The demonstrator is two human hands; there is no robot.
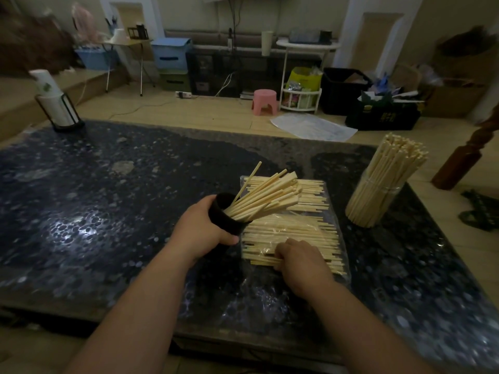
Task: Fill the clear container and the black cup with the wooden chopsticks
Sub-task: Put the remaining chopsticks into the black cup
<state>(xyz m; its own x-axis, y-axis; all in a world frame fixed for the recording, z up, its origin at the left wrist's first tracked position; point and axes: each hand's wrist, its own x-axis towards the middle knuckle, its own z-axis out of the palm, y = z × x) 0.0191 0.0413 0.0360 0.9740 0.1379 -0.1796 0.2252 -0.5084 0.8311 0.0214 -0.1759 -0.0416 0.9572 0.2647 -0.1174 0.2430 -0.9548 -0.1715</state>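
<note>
Our left fingers are curled round a round black cup. The left hand holds the cup tipped over, with its mouth facing away from us. A bunch of long pale wooden sticks pokes out of the mouth and spreads like a fan.

The cup is right at the left edge of a flat pile of pale wooden chopsticks. The fan of sticks reaches out over the far half of that pile. We cannot tell if the cup touches the table.

Our right fingers are curled down over some sticks at the near edge of the pile. Their tips are hidden, so the right hand seems to grip those sticks.

The pile lies on a thin clear plastic sheet on a dark shiny speckled stone table.

To the right of the pile, a little apart, stands a tall clear round container. It is packed full of chopsticks that stick up high above its rim.

Far to the left of the pile, at the back of the table, a white paper roll stands in a black wire holder.
</note>
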